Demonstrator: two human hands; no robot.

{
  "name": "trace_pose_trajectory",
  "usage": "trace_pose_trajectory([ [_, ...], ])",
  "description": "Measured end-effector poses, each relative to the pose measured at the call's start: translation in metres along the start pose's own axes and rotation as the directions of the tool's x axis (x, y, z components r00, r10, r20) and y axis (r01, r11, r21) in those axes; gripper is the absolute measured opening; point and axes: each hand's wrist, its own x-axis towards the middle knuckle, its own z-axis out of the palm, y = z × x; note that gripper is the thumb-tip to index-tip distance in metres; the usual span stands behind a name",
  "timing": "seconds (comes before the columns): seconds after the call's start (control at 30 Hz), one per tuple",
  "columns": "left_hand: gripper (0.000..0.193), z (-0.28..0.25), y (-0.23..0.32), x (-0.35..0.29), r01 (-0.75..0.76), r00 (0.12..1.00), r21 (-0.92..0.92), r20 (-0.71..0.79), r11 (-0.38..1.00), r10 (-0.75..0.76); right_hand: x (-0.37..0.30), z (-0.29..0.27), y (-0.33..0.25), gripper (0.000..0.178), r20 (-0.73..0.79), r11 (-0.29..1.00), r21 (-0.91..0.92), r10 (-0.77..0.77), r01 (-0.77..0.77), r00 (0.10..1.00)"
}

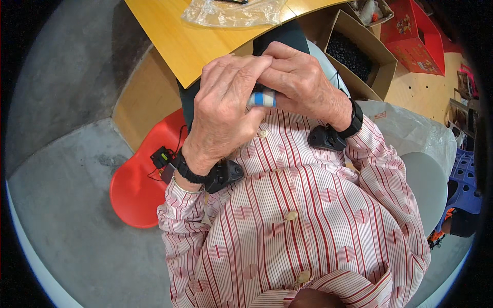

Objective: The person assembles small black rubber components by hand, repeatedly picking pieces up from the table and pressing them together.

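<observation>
My left hand (223,105) and my right hand (305,82) are raised together in front of my chest, near the corner of the yellow table. Both are closed, with their fingertips meeting. A small thing with blue and white bands (265,99) shows between them, beside my left thumb. Most of it is hidden by the fingers, so its kind cannot be made out. My left fingers curl over its far side. The right fingers are bent and pressed against the left ones; what they pinch is hidden.
On the yellow table (169,36) lies a clear plastic bag (231,14). To the right stand a cardboard box (377,79) of small black pieces and a red box (416,38). A red chair (133,197) is at my left, and a blue plastic crate (465,172) at far right.
</observation>
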Motion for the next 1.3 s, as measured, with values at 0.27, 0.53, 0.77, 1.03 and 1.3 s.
trace_pose_trajectory([
  [0.27,0.057,-0.002,-0.002,0.001,0.0,1.0,0.017,-0.001,1.0,0.0,0.001,-0.001,-0.002,0.027,-0.003,1.0,0.011,-0.005,0.005,1.0],
  [0.53,0.067,-0.005,-0.001,0.003,-0.015,1.0,-0.039,0.005,0.999,0.016,0.001,-0.003,0.0,0.026,-0.013,0.999,-0.002,0.034,-0.034,0.999],
  [0.77,0.065,-0.024,-0.038,0.003,0.19,0.972,-0.078,0.154,0.979,-0.177,-0.012,-0.019,0.03,0.026,-0.006,0.978,-0.132,0.161,-0.16,0.987],
  [1.03,0.04,-0.042,-0.114,0.024,0.445,0.833,0.022,0.356,0.895,-0.423,-0.038,-0.07,0.08,0.027,-0.026,0.742,-0.474,0.527,-0.475,0.849],
  [1.3,0.033,-0.027,-0.172,0.024,0.53,0.827,-0.116,0.292,0.84,-0.482,-0.14,-0.135,0.159,0.044,-0.374,0.168,-0.676,0.761,-0.718,0.531],
])
